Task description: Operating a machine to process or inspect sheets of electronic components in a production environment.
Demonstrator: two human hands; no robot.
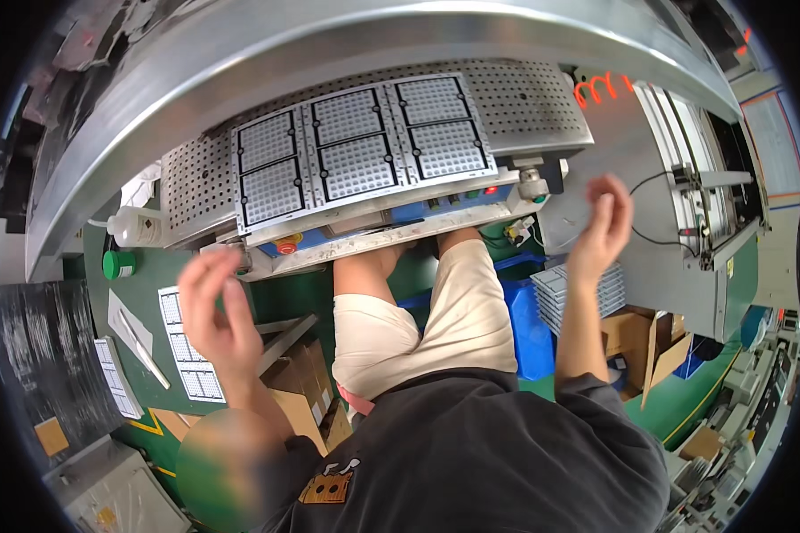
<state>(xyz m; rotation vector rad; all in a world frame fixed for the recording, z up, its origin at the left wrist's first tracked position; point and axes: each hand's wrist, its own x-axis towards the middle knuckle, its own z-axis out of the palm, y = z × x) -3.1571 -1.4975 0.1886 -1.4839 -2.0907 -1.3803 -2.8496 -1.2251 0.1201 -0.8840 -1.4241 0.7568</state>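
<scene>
My left hand [215, 306] is raised near the left front corner of the machine, fingers loosely bent, thumb apart, nothing in it. On the other side, my right hand [603, 224] hangs in the air right of the machine's front, half curled, with no object visible in it. Between them, farther away, a white and black gridded circuit-board panel [357, 142] lies on the perforated metal bed [526, 99]. Neither hand touches the panel. Below its front edge runs a blue control strip [409, 211] with a red knob [286, 246] at the left.
A curved metal beam [364, 35] spans the far side. On the left bench are a white bottle [139, 227], a green-lidded jar [118, 264] and more gridded panels [187, 346]. At right stand stacked grey trays [578, 298], a blue bin [532, 342], a cardboard box [651, 355] and a rail unit [693, 191].
</scene>
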